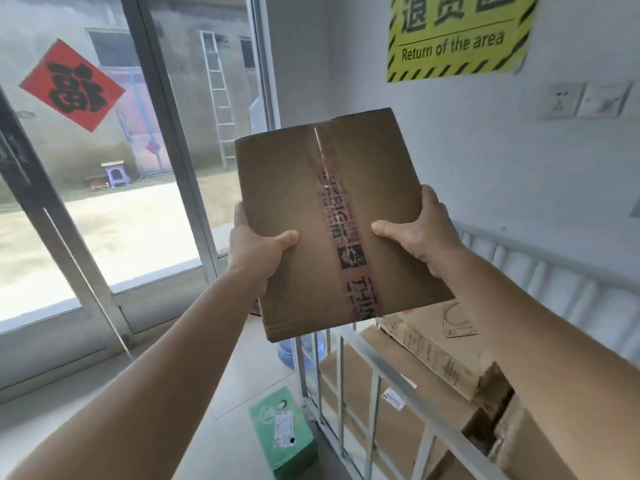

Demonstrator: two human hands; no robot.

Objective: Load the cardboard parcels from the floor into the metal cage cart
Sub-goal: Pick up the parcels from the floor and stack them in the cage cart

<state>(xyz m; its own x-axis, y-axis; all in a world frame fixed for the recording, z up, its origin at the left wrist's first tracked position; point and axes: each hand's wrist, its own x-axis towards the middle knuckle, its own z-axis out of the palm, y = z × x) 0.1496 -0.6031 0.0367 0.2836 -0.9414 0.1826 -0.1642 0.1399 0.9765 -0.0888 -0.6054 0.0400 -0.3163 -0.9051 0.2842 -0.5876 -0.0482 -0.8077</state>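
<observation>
I hold a brown cardboard parcel [298, 202] raised in front of me, sealed along its middle with printed clear tape. My left hand [258, 249] grips its left edge with the thumb on the top face. My right hand [420, 230] grips the right edge the same way. The parcel hangs above the near left corner of the metal cage cart [391, 382], whose white railing runs across the lower right. Inside the cart lie several cardboard parcels [436, 351], one long and printed, tilted over the others.
A green parcel [282, 433] with a white label lies on the floor by the cart's left side. A blue water bottle [287, 353] stands behind the cart's corner. A glass sliding door [104, 168] fills the left. The right wall carries a yellow sign [457, 32] and sockets [562, 100].
</observation>
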